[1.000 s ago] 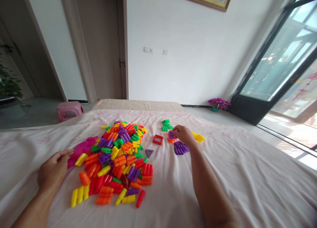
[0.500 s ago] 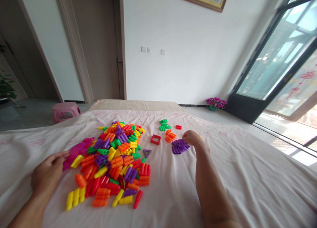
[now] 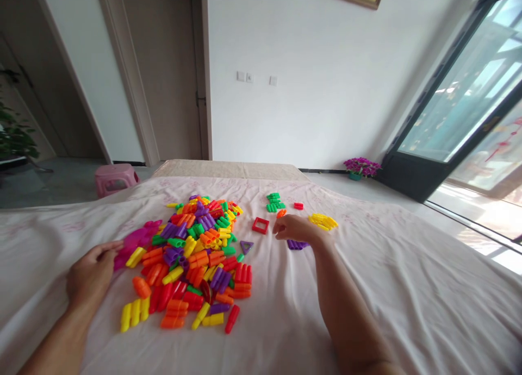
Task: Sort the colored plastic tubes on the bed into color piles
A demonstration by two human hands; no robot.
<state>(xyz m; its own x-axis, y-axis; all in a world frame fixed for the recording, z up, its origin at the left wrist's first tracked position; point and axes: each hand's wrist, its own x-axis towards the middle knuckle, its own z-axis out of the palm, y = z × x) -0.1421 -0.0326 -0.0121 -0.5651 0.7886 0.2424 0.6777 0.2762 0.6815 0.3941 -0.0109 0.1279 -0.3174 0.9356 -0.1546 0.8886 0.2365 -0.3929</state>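
On the left, my left hand (image 3: 92, 269) pinches the edge of a magenta item (image 3: 136, 242) beside a large pile of coloured plastic pieces (image 3: 196, 255). My right hand (image 3: 296, 229) hangs over the small groups on the right, its fingers curled; whether they hold anything is too small to tell. It partly covers the orange pieces (image 3: 281, 213) and the purple pieces (image 3: 297, 245). Yellow pieces (image 3: 323, 222) lie to its right. Green pieces (image 3: 275, 202) and a red piece (image 3: 298, 206) lie beyond it. A red square frame (image 3: 260, 232) and a purple triangle (image 3: 246, 247) sit between pile and hand.
A pale patterned cloth (image 3: 408, 288) covers the surface under everything. Beyond it stand a pink stool (image 3: 116, 179) at the left and a pot of magenta flowers (image 3: 361, 167) near the glass door (image 3: 440, 125) at the right.
My right hand has moved left from the purple pieces' right side, now covering part of the orange and purple groups. More of the yellow group shows. My left hand keeps its grip; the view has shifted slightly.
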